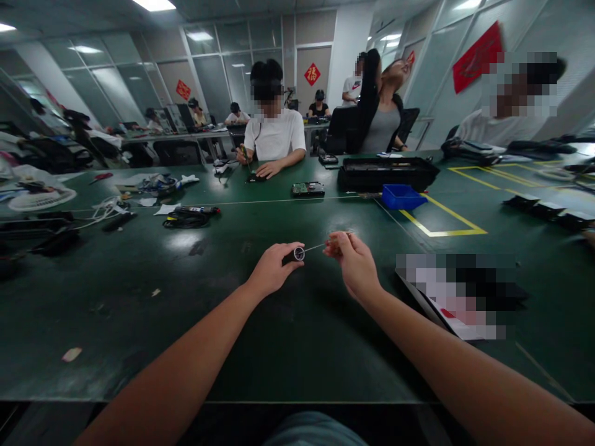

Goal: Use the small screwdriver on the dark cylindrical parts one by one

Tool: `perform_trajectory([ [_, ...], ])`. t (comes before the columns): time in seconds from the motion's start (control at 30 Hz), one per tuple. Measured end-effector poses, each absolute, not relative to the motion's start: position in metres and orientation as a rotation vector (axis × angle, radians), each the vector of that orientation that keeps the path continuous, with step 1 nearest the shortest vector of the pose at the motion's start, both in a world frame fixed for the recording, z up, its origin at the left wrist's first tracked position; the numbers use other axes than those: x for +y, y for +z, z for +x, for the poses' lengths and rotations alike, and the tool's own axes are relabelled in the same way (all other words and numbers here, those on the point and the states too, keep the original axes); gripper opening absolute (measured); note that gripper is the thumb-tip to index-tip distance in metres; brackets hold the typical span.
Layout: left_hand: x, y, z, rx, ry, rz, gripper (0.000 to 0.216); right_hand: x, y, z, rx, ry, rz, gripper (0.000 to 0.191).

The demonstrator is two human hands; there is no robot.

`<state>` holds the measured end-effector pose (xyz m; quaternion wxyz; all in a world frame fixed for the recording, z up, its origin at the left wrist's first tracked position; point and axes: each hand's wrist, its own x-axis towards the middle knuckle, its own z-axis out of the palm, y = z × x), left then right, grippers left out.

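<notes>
1. Both forearms reach forward from the lower corners over the green counter (260,365), converging so that the hands meet near the middle, a little above the surface.
2. The left hand (273,271) curls toward the right, thumb below and fingers above, pinching a short black cylinder (290,255) with a pale ring around its end face.
3. The right hand (357,263) is bent inward, its thumb and fingers closed around the near end of a thin metal rod (313,248); the grip hides most of that end.
4. The cylinder lies between the hands, its ringed face turned toward the wearer. The rod spans the gap and its tip reaches the ring's edge; whether it enters the opening cannot be told.
5. Beyond the right hand, a blue plastic bin (402,199) sits just in front of a long black tray (385,181); the contents of both are too dark to make out.
6. Left of the tray rests an opened device with a green circuit board (307,189).
</notes>
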<state>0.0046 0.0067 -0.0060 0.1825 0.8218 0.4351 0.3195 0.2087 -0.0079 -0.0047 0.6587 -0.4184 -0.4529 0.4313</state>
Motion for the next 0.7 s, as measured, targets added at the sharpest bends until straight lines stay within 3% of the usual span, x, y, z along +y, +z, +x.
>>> perform_trajectory([
  [0.2, 0.014, -0.003, 0.002, 1.176, 0.967, 2.500, 0.036, 0.000, -0.011, 0.213, -0.754, 1.152, -0.937, 0.025],
  [0.7, 0.016, -0.009, 0.005, 1.280, 0.778, 2.508, 0.041, -0.016, -0.001, 0.214, -1.381, 0.509, -1.199, 0.026],
])
